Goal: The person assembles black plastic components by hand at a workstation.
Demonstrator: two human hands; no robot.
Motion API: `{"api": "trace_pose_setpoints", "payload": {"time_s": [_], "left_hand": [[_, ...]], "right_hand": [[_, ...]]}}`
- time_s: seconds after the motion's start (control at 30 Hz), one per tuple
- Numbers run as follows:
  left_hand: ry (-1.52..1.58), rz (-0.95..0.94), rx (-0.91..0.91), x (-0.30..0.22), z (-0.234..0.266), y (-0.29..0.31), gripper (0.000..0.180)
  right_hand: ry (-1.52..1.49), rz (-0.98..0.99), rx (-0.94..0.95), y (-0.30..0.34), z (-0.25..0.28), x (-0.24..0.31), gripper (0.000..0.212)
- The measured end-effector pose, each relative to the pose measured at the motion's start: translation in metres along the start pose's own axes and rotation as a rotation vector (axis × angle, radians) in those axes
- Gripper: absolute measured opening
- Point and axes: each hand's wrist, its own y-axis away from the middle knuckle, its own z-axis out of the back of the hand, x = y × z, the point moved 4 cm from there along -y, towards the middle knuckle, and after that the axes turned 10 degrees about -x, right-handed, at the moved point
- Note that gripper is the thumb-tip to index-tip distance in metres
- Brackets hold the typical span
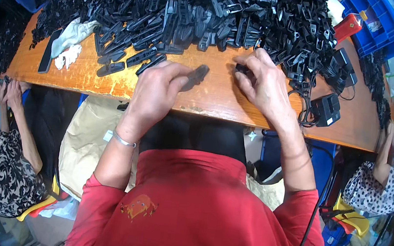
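Note:
My left hand [157, 88] is closed over the wooden table near its front edge. It pinches a long, narrow black plastic piece [196, 77], somewhat blurred and tilted up to the right. To the right, my right hand [267, 82] has its fingers curled around a small black plastic piece [241, 69], mostly hidden by thumb and forefinger. The two hands are apart. Beyond them spreads a large heap of black plastic pieces [186, 13], some long and clip-like, some looped. Several long ones [111, 68] lie loose beside my left hand.
On the left of the table [219, 99] are a dark phone-like slab [48, 53], a whitish glove [75, 34] and crumpled tissue [69, 56]. At right stand a black box with cable [325, 109], a red object [347, 27] and a blue crate [378, 25]. Other people sit on both sides.

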Motion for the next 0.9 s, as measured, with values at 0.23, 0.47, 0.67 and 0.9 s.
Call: {"api": "trace_pose_setpoints", "payload": {"time_s": [0.23, 0.47, 0.67, 0.9], "left_hand": [[-0.106, -0.112, -0.098, 0.014, -0.001, -0.008, 0.013], [-0.092, -0.195, -0.169, -0.002, 0.0, 0.014, 0.017], [-0.126, -0.18, -0.195, 0.004, -0.009, 0.016, 0.016], [-0.074, -0.159, -0.19, 0.014, -0.017, 0.016, 0.018]], "right_hand": [[-0.172, -0.131, -0.02, 0.023, -0.018, 0.015, 0.021], [0.044, -0.037, 0.063, 0.011, -0.012, 0.032, 0.017], [-0.142, -0.012, 0.058, 0.004, -0.033, 0.035, 0.02], [-0.132, 0.13, 0.132, -0.004, -0.036, 0.029, 0.026]]}}
